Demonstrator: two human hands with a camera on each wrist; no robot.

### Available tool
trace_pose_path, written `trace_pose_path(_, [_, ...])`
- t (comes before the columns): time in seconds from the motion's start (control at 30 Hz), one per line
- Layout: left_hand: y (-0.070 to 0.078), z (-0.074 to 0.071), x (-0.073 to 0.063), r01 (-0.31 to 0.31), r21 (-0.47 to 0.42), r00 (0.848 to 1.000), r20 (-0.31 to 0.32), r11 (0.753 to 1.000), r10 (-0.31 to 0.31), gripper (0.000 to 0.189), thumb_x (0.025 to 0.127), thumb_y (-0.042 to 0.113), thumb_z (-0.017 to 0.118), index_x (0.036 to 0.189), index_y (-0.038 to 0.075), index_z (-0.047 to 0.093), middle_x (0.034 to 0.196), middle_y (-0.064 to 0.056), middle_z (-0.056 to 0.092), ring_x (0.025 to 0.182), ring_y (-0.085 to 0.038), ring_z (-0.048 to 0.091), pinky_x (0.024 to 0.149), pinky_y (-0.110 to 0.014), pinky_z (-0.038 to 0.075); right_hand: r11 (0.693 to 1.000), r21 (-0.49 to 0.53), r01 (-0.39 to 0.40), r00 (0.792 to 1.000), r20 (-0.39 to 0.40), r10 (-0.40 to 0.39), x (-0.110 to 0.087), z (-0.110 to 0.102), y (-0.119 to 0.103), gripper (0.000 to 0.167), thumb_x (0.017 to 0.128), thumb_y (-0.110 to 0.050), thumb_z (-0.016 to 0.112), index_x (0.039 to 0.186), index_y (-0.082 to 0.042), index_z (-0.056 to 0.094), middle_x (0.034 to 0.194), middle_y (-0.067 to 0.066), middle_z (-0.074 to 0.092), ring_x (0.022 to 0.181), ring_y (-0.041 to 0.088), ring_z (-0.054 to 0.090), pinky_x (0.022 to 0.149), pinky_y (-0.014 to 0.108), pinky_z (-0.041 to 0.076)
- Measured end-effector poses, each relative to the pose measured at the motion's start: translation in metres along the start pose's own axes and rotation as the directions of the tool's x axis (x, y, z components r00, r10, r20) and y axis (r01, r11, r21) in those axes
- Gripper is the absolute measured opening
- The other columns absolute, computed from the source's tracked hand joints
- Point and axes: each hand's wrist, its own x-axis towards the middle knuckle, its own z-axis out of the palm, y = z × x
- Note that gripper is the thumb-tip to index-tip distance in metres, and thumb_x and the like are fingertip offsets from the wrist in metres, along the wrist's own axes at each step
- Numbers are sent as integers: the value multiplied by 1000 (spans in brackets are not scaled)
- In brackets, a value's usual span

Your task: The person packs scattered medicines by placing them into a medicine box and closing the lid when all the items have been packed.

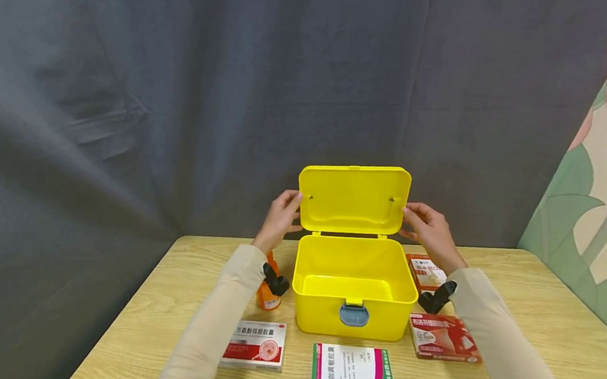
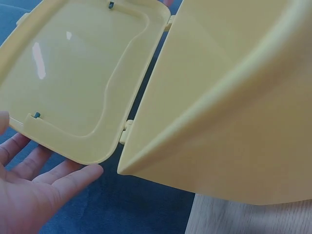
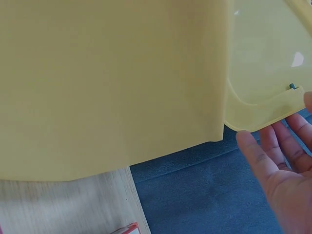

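A yellow plastic box [image 1: 322,315] stands on the table with its hinged lid [image 1: 352,195] raised upright at the back. Its inside holds nothing, and a grey-blue latch [image 1: 354,315] sits on the front wall. My left hand [image 1: 279,218] pinches the lid's left edge, thumb on the inner face. On the opposite edge, my right hand [image 1: 431,232] grips the lid the same way. The left wrist view shows the fingers [image 2: 73,184] spread along the lid's rim near a hinge. In the right wrist view the box wall [image 3: 112,87] hides much of the lid [image 3: 268,63].
An orange bottle [image 1: 269,298] stands left of the box, partly behind my wrist. Medicine cartons lie around: white-and-red [image 1: 255,349] front left, green-and-white [image 1: 352,371] in front, red [image 1: 440,337] and orange-and-white [image 1: 426,272] at right. A dark curtain [image 1: 288,96] hangs behind the table.
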Motion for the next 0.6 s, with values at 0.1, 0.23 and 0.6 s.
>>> trace_pose_path(0.1, [0, 1, 0, 2, -1, 1000, 0, 1000, -2, 37, 104, 30, 46, 133, 7, 51, 125, -16, 53, 112, -40, 56, 88, -58, 48, 1000, -12, -3, 1000, 4, 3, 0, -1, -1, 53, 101, -35, 51, 136, 3, 46, 130, 21, 50, 113, 36, 55, 88, 32, 50])
trace_pose_path(0.23, [0, 2, 1, 10, 1, 1000, -7, 1000, -10, 35, 104, 26, 47, 133, 7, 51, 122, -16, 55, 108, -38, 58, 89, -59, 48, 999, -34, -10, 1000, 11, 10, 0, -2, -2, 52, 100, -33, 53, 136, 3, 45, 128, 22, 51, 113, 37, 55, 88, 32, 50])
trace_pose_path(0.6, [-6, 4, 9, 43, 97, 999, -3, 994, -43, 44, 100, 0, 49, 143, 8, 46, 124, -19, 59, 106, -33, 61, 86, -55, 51, 998, -54, -33, 999, 30, 35, 1, -1, 3, 54, 101, -30, 52, 142, 2, 41, 133, 22, 49, 117, 38, 53, 93, 40, 47])
